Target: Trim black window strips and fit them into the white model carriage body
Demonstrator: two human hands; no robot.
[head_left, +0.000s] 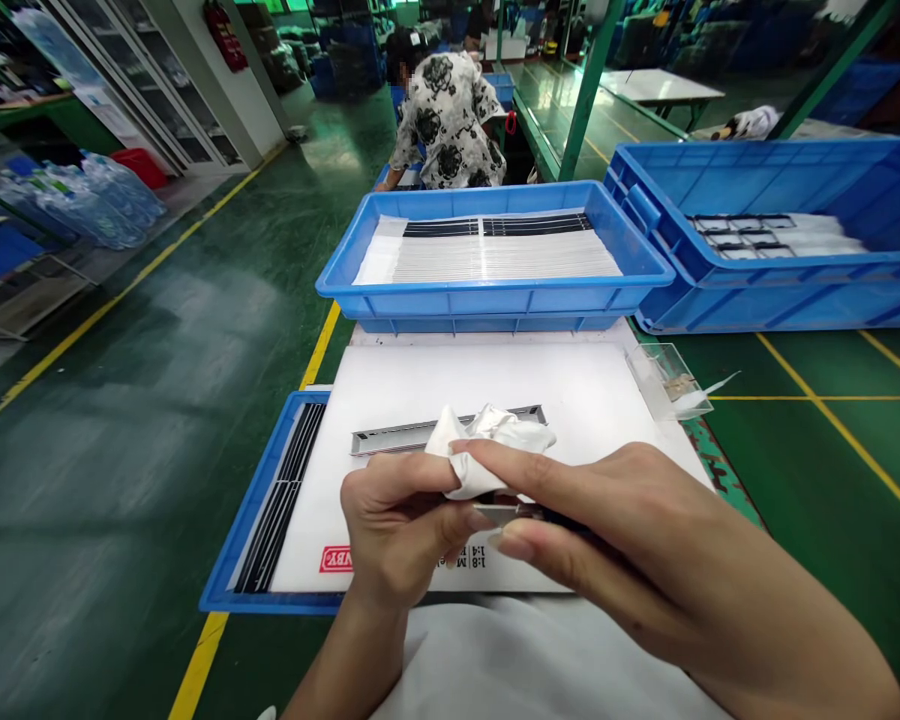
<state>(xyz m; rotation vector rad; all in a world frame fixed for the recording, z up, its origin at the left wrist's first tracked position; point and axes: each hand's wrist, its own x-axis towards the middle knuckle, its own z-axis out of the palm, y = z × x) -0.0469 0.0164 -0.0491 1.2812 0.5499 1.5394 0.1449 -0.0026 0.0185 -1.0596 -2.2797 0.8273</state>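
Observation:
Both hands meet over the near part of a white board (570, 375). My left hand (405, 510) is closed, its thumb and fingers pinching a small thin metallic part (504, 513) and the edge of a white cloth (495, 432). My right hand (607, 510) is closed too, its index finger pressing on the cloth and its thumb below, at the right end of the part. The fingers hide much of that part. Behind the cloth, a long narrow silver tray-like piece (394, 438) lies on the board, its middle covered by the cloth.
Beyond the board stands a blue bin (495, 298) with rows of strips. Larger blue bins (810, 270) are at right, and another (229, 560) with dark strips sits under the board's left edge. A clear box (671, 378) is at the right edge. A person (450, 120) bends over behind.

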